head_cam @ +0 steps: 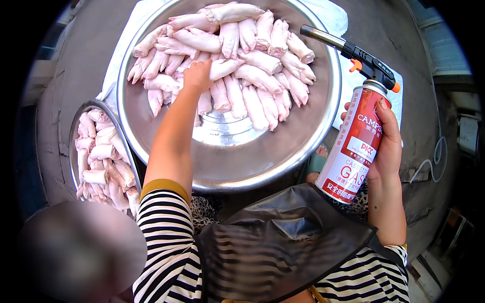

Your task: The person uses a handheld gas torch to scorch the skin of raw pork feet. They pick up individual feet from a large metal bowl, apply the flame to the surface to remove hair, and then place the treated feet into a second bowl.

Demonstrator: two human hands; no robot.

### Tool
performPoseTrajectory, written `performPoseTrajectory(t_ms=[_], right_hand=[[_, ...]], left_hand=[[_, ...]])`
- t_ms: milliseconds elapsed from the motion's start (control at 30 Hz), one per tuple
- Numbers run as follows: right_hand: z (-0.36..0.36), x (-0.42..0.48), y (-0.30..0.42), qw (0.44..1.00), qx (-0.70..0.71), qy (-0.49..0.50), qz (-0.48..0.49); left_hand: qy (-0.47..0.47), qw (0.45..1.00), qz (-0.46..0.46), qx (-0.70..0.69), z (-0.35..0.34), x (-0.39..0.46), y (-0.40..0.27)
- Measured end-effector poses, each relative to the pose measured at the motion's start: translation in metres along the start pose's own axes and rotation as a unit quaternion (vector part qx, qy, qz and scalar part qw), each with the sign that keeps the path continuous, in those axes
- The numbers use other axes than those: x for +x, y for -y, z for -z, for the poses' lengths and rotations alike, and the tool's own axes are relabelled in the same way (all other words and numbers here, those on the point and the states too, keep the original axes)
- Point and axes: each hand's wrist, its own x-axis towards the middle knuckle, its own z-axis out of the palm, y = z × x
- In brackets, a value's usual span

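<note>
A wide steel basin [242, 166] in front of me holds a heap of pale pig's trotters [261, 77]. Reaching into the heap, my left hand [198, 75] has its fingers around the left end of one trotter [226, 69]; its fingertips are partly hidden. My right hand [386, 140] grips a red and white gas canister [346, 151] upright but tilted, at the basin's right side. Screwed on top is a black torch head [365, 62] with an orange trigger. Its metal nozzle [322, 36] points left over the basin's rim, and no flame shows.
A smaller steel basin [139, 178] with more trotters stands at the lower left, against the large one. White sheeting [123, 57] lies beneath the large basin. A pale hose [435, 159] curls on the concrete floor at right. A dark apron [280, 242] covers my lap.
</note>
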Motion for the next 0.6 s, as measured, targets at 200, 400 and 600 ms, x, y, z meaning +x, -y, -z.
performPoseTrajectory(t_ms=[200, 400, 600], right_hand=[[-0.003, -0.005, -0.002, 0.999, -0.016, 0.035, 0.030], [-0.010, -0.014, -0.009, 0.996, -0.008, 0.078, 0.044], [-0.008, -0.019, -0.012, 0.989, 0.036, 0.123, 0.073]], left_hand=[[0.025, 0.938, 0.110, -0.329, -0.014, -0.086, -0.001], [0.003, 0.603, 0.127, -0.787, 0.024, -0.159, -0.034], [0.107, 0.265, -0.061, -0.957, 0.119, -0.228, -0.073]])
